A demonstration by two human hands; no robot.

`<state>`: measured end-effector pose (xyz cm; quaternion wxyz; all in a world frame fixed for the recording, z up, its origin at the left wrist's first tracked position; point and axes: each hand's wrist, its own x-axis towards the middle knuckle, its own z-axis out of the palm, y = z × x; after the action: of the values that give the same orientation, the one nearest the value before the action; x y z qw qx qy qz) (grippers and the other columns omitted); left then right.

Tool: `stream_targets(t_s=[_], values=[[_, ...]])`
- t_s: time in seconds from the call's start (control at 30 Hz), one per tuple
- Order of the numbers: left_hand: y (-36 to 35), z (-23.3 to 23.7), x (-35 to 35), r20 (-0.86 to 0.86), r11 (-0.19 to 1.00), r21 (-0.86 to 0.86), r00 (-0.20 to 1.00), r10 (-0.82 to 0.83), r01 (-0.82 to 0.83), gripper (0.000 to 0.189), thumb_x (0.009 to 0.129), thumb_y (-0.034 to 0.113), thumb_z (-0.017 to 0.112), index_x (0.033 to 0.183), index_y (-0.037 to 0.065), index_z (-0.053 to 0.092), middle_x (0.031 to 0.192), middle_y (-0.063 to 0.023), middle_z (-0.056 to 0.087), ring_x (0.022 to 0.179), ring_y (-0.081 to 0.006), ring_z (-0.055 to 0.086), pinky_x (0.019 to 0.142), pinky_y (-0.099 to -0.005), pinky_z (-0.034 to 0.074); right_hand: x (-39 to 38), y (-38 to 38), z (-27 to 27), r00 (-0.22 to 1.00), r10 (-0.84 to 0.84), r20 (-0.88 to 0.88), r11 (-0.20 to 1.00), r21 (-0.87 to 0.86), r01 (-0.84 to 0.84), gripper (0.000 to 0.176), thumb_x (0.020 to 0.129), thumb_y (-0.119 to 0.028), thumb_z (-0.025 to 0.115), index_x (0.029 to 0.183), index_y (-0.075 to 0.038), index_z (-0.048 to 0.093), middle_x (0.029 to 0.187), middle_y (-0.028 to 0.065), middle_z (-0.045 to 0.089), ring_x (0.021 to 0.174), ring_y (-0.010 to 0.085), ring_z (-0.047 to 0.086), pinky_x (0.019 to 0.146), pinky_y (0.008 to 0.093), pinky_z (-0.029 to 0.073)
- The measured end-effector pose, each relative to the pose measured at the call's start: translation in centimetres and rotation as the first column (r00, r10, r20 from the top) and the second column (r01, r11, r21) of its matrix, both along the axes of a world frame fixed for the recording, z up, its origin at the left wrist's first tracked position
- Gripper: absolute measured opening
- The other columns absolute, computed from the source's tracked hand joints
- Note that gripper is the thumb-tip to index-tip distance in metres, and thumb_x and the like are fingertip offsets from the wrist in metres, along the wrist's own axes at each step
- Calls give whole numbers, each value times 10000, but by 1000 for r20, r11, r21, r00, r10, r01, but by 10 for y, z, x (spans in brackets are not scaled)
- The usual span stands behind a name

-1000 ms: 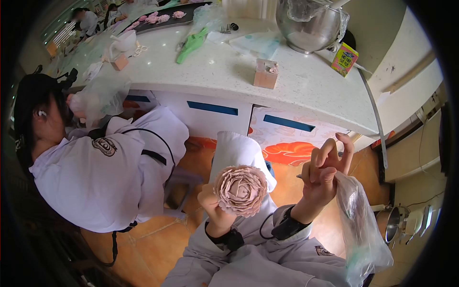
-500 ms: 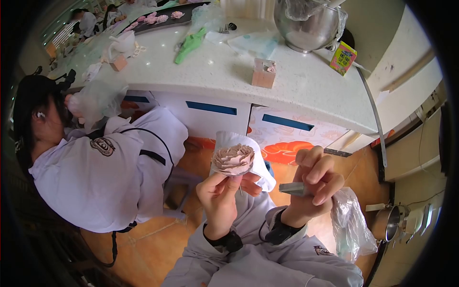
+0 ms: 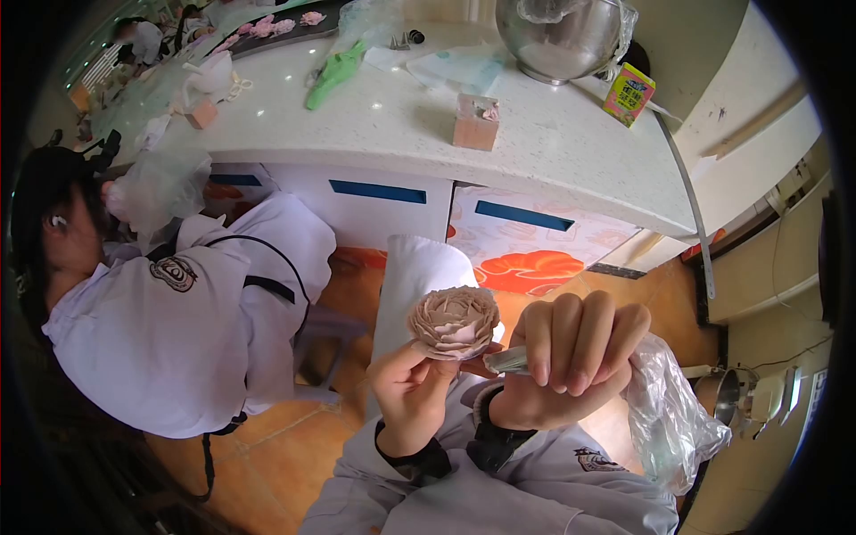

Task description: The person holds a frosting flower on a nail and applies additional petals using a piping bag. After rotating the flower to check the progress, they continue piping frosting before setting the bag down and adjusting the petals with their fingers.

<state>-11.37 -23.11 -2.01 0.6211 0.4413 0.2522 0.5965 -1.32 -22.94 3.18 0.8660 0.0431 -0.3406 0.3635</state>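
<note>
My left hand (image 3: 412, 392) pinches the stem of a flower nail beneath a pale pink piped flower (image 3: 453, 323). Its ruffled petals face up toward me, and the flower hides most of the nail. My right hand (image 3: 575, 352) is wrapped round a piping bag (image 3: 673, 419), whose clear plastic hangs down behind the wrist. From between these fingers the metal piping tip (image 3: 508, 360) points left, right beside the lower right edge of the flower. Both hands are over my lap, in front of the counter.
On the white counter (image 3: 357, 134) stand a wooden block (image 3: 476, 123), a steel mixing bowl (image 3: 562, 40), a yellow carton (image 3: 629, 94) and a green piping bag (image 3: 337, 73). Pink flowers lie on a dark tray (image 3: 321, 28). Another person (image 3: 169, 321) sits close at my left.
My right hand has turned over and brought the piping tip left, up to the flower. The flower has moved slightly down and right and now tilts more toward me.
</note>
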Motion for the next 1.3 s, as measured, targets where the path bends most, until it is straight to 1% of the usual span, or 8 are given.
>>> stream_targets(t_s=[0.07,0.1,0.2,0.27,0.4,0.67,1.2,1.3], values=[[0,-10,-4,-107,996,62,992,69,-62,209,797,29,591,956,-106,580,880,-164,622,712,-205,612,658,-300,509,-2,-3,3,998,-44,-35,984,-172,38,326,827,1,432,537,-122,349,541,21,491,430,105,341,454,237,357],[0,-14,-6,-160,991,96,981,105,-91,209,795,26,592,956,-107,578,890,-168,620,710,-204,612,652,-302,511,-4,0,4,996,-79,-48,988,-134,72,327,830,-6,438,535,-124,357,539,17,495,438,107,360,457,240,356],[1,-15,-3,-27,999,10,999,47,-47,214,852,63,575,976,-112,576,873,-131,628,767,-128,583,691,-250,485,-11,7,7,987,-113,-110,993,-35,110,333,838,-28,453,530,-129,378,534,5,510,456,111,405,467,248,355],[3,-5,0,35,1000,-30,999,11,-10,196,803,6,585,959,-112,573,879,-153,620,716,-175,597,631,-297,509,-12,6,10,984,-50,-170,998,16,53,337,845,-44,459,527,-133,390,534,-2,520,457,111,422,474,249,357],[0,-19,0,-25,992,42,993,117,-116,173,770,-31,594,922,-111,582,877,-156,620,709,-192,601,632,-311,513,-3,1,-3,991,108,-83,991,94,-100,319,836,-42,473,535,-124,411,543,9,526,445,113,435,468,249,381],[-2,-15,-3,-131,974,91,967,220,-209,110,716,-72,589,820,-105,606,859,-138,623,765,-157,580,695,-280,472,-5,5,-4,999,1,40,997,73,-4,257,799,-27,481,561,-110,430,541,8,507,447,116,426,450,261,402],[-2,-21,-5,-125,934,223,942,311,-278,129,687,-43,547,799,-95,583,835,-113,614,750,-146,566,692,-266,454,-9,3,-2,996,66,67,995,66,-70,279,817,-50,495,549,-99,436,511,11,499,424,108,377,423,236,360],[1,-16,0,-147,905,220,905,399,-363,55,709,-23,573,711,-66,608,595,-80,605,548,-90,544,497,-221,396,-7,1,0,994,64,93,996,57,-70,279,799,-32,505,538,-97,432,502,10,493,417,108,372,417,234,353]])
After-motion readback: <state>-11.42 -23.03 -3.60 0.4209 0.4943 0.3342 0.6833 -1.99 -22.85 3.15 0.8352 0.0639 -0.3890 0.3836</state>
